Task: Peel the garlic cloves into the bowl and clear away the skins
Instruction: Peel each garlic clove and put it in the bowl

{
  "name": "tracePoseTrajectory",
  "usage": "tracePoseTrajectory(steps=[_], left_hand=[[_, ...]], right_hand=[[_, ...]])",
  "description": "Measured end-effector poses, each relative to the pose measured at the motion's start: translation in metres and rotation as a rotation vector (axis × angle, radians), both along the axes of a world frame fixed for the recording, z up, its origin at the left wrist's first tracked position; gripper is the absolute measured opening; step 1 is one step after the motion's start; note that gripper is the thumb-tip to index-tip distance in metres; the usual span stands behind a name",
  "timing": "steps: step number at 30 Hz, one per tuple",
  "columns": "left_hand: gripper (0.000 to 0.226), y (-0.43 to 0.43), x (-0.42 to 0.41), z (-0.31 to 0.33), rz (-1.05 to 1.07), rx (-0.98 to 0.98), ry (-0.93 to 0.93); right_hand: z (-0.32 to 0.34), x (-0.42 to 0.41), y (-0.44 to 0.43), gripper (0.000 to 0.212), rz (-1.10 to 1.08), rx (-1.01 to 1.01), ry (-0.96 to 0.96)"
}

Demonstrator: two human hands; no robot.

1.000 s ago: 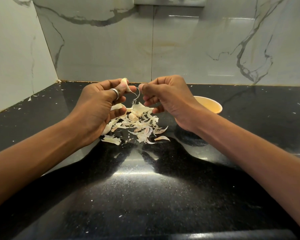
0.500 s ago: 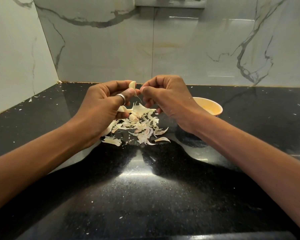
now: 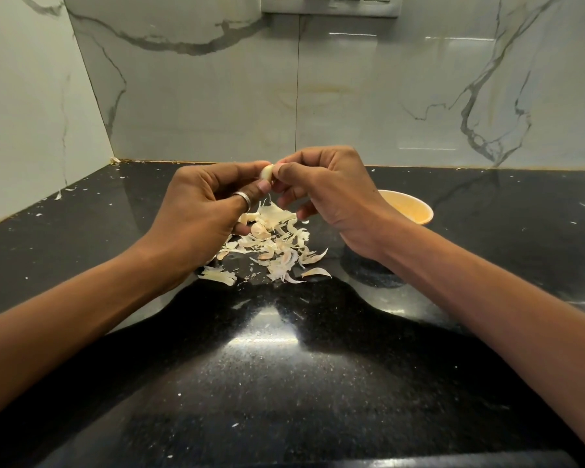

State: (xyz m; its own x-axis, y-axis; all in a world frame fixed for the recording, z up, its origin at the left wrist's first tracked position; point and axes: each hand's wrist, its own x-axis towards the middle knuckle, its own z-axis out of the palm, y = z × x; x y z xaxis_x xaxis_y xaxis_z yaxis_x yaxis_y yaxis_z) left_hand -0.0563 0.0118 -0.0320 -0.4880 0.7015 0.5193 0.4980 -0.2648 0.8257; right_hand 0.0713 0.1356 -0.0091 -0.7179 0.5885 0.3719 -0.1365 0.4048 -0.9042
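**A garlic clove (image 3: 267,171) was pinched between two hands above the desk (image 3: 284,383).**

The clove was gripped between the thumb and curled fingers (image 3: 237,168) of the left hand (image 3: 200,211). It was nipped from the other side by the thumb and bent fingertips (image 3: 284,169) of the right hand (image 3: 331,194), and neither hand was spread. A heap of skins (image 3: 274,244) was strewn on the desk just below the hands. The bowl (image 3: 409,211) was set near, behind the right wrist, with its contents hidden. The clove was judged light, firm and likely slick once bared, so a steady pinch across its sides would be called for. Its skin was judged papery and brittle, best caught at the tip or at a loose edge. The featherlight skins were judged easily scattered and best swept together.
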Motion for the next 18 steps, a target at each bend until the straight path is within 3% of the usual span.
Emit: tracePoseTrajectory(steps=[18], left_hand=[[0.029, -0.0014, -0.0013, 0.0005, -0.027, 0.010, 0.112]], right_hand=[[-0.0014, -0.0018, 0.0077, 0.011, 0.094, -0.163, 0.044]])
